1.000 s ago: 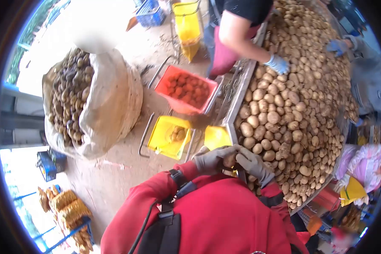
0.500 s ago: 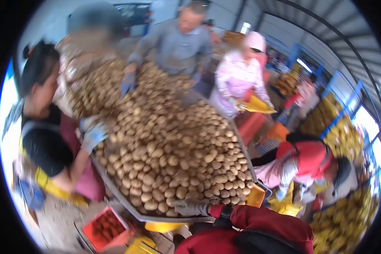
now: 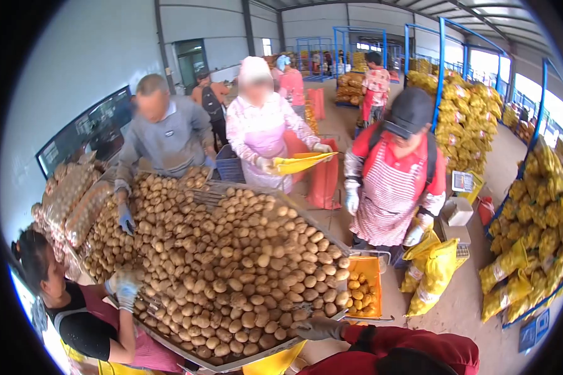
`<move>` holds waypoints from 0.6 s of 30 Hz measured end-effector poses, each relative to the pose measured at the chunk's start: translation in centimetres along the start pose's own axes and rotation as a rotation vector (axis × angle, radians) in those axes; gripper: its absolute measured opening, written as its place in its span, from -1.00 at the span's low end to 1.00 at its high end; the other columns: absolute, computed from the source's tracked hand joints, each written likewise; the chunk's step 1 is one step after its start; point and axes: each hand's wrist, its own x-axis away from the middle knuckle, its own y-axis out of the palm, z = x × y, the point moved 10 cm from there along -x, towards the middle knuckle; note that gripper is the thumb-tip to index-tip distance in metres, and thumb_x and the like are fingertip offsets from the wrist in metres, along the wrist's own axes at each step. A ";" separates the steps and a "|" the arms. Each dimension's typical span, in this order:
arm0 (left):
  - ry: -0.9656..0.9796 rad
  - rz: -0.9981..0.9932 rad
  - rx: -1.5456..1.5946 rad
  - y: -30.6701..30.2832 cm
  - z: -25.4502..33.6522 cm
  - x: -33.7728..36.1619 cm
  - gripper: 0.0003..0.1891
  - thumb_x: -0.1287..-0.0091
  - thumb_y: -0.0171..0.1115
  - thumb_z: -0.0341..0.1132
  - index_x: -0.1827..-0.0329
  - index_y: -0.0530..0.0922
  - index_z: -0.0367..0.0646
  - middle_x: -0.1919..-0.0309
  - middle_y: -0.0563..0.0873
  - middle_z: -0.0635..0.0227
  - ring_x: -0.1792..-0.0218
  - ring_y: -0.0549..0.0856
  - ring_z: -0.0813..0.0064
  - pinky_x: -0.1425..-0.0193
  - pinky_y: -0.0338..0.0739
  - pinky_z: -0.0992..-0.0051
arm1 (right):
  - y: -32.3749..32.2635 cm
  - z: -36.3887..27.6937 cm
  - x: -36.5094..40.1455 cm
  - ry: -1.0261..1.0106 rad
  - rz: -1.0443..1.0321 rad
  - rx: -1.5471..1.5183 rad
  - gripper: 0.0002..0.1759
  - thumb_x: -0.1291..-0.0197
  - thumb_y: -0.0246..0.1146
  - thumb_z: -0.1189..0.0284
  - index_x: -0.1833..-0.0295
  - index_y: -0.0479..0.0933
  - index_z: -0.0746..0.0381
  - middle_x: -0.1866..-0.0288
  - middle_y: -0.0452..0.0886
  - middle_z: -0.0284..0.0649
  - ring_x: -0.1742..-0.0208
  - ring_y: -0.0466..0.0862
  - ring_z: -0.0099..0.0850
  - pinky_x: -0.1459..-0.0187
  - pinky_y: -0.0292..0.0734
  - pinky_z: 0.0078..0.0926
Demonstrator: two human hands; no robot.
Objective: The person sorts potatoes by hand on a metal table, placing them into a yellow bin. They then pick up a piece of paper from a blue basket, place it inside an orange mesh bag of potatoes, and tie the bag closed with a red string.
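My right hand [image 3: 319, 328], in a grey work glove below a red sleeve, lies at the near edge of the sorting table [image 3: 250, 360]. Its fingers reach left, stretched out beside the nearest potatoes [image 3: 231, 284], and no object shows in its grasp. Those brown potatoes cover the table in a thick layer. Beneath the near edge hangs a yellow bag [image 3: 275, 360], close to my right hand. My left hand is outside the view.
Co-workers stand around the table; one gloved hand [image 3: 126, 219] reaches over the potatoes. An orange crate [image 3: 376, 287] with potatoes sits at the table's right end. Filled yellow mesh bags [image 3: 433, 281] stand beside a person in a striped apron [image 3: 391, 209]. More bags [image 3: 463, 119] are stacked behind.
My view has levelled and swung right, showing more of the hall. The co-worker in the striped apron, bent over before, now stands upright. My right hand remains at the table edge.
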 end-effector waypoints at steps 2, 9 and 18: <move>0.013 -0.059 -0.140 3.0 9.1 0.2 -0.66 -0.57 0.07 -0.30 -0.28 0.60 -0.25 -0.09 0.75 0.05 -0.10 0.70 0.10 -0.30 0.54 0.19 | -2.2 2.6 3.8 0.029 0.038 0.013 -0.52 -0.53 0.09 0.08 -0.39 0.54 0.07 -0.10 0.75 -0.03 -0.13 0.74 -0.07 -0.21 0.60 -0.18; 0.319 -0.261 -0.242 15.2 21.7 4.1 -0.56 -0.50 0.14 -0.27 -0.41 0.55 -0.19 -0.20 0.70 -0.15 -0.22 0.66 -0.18 -0.30 0.57 0.07 | -3.4 19.4 18.3 0.004 0.377 -0.145 -0.59 -0.50 0.20 0.29 -0.37 0.56 0.18 0.03 0.78 -0.11 0.02 0.76 -0.31 -0.10 0.65 -0.35; 0.491 -0.213 -0.412 18.9 27.3 5.2 -0.67 -0.43 0.20 -0.30 -0.16 0.66 -0.27 -0.15 0.73 0.00 -0.27 0.63 -0.04 -0.39 0.52 0.14 | -5.3 20.0 25.2 0.328 0.298 -0.188 -0.59 -0.49 0.17 0.19 -0.29 0.62 0.14 -0.06 0.76 0.07 -0.10 0.76 0.06 -0.17 0.67 -0.10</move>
